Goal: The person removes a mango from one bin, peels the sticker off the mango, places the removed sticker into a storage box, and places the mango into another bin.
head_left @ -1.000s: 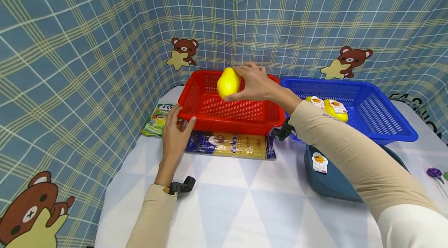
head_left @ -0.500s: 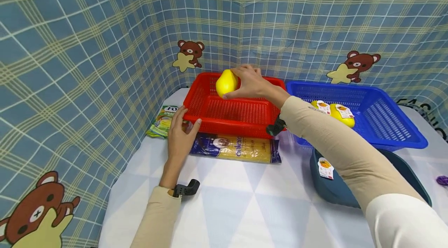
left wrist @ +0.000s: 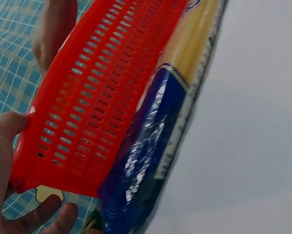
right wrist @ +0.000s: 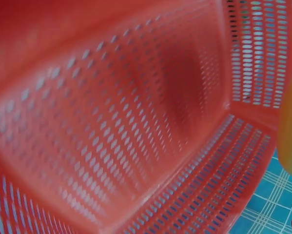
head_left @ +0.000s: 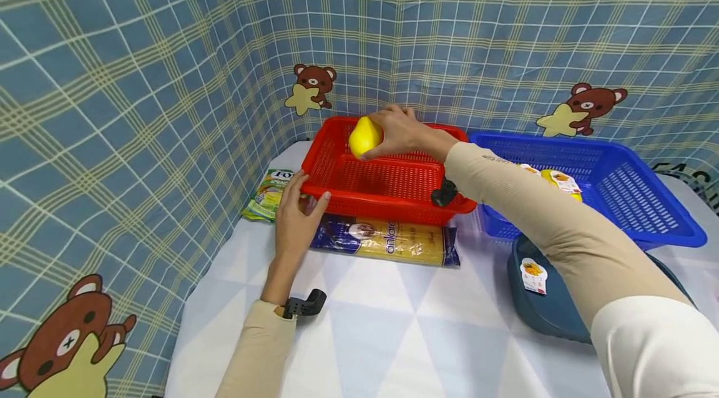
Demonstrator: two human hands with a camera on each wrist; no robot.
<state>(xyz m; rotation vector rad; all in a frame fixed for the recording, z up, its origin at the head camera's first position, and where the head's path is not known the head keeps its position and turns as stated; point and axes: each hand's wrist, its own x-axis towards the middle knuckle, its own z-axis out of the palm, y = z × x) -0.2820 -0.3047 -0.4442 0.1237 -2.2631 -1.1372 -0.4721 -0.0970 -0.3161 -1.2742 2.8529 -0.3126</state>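
My right hand (head_left: 400,131) grips a yellow pear-shaped fruit (head_left: 364,136) and holds it low inside the red basket (head_left: 387,204), near its back left corner. The fruit's edge (right wrist: 291,131) shows at the right of the right wrist view, over the basket's mesh floor (right wrist: 111,126). My left hand (head_left: 298,214) holds the basket's front left corner, thumb against the front wall (left wrist: 87,117). A blue-ended spaghetti packet (head_left: 387,239) lies on the table partly under the basket's front, seen close as the spaghetti packet (left wrist: 155,146).
A blue basket (head_left: 635,198) on the right holds yellow fruits with labels (head_left: 562,183). A dark blue bowl (head_left: 550,307) with a sticker sits in front of it. A green-yellow packet (head_left: 268,193) lies left of the red basket. Checked cloth walls surround the white table (head_left: 393,335).
My right hand has lowered the yellow fruit deeper into the red basket, toward its back. The left hand stays on the basket's corner. The head view has shifted slightly.
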